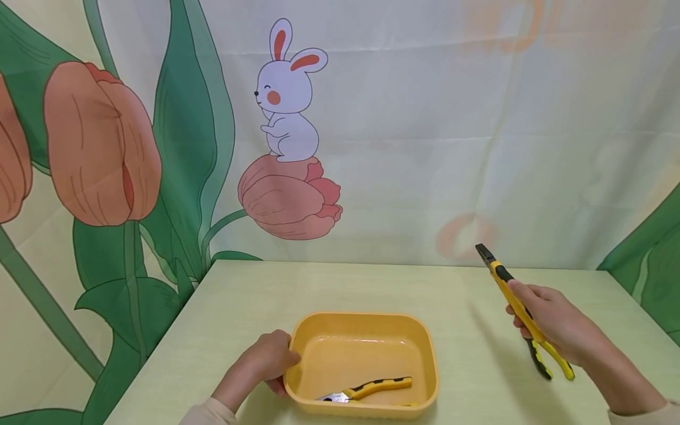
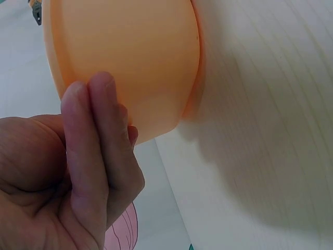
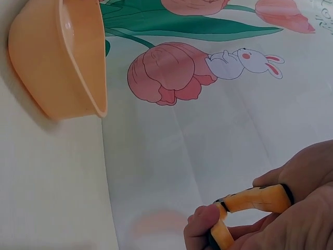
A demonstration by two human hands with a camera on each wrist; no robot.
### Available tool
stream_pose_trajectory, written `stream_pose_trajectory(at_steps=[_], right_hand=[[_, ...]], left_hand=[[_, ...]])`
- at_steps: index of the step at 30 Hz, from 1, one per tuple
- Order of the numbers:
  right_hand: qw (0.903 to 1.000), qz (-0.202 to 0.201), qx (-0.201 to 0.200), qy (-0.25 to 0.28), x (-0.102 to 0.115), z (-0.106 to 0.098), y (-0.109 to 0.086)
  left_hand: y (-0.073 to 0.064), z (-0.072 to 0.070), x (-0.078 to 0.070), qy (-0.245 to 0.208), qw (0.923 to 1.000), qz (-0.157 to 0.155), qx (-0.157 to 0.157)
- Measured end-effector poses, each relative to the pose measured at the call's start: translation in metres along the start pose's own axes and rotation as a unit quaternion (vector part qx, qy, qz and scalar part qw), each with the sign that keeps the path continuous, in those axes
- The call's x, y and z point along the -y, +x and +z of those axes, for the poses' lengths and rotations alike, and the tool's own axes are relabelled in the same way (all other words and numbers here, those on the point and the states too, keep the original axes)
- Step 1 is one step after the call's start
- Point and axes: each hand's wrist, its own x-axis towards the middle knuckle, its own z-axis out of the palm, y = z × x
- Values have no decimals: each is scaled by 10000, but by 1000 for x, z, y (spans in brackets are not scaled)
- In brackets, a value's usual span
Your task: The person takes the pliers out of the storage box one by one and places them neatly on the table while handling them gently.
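My left hand (image 1: 268,357) pinches the left rim of a yellow plastic bin (image 1: 366,317), its thumb over the edge. In the left wrist view, fingers (image 2: 83,151) lie along the outside of the bin wall (image 2: 140,57). Inside the bin lies a pair of pliers (image 1: 379,386) with silver jaws and a yellow-and-black handle, partly hidden by the front wall. To the right, my right hand (image 1: 555,319) holds pliers (image 1: 502,276) above the table, dark tip pointing up and left. Their yellow-and-black handle ends stick out below the hand. The right wrist view shows the handles (image 3: 257,199) within the fingers.
The bin stands on a pale wood-grain table (image 1: 255,289), near its front edge. Behind the table hangs a light cloth backdrop (image 1: 404,147) printed with tulips and a rabbit (image 1: 289,94).
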Motion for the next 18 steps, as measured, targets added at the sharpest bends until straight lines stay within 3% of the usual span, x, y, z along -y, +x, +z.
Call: stream_pose_trajectory(at_steps=[18], right_hand=[[9992, 330, -200, -63, -18, 4, 11]], left_hand=[[-2, 1, 1, -81, 9999, 40, -94]])
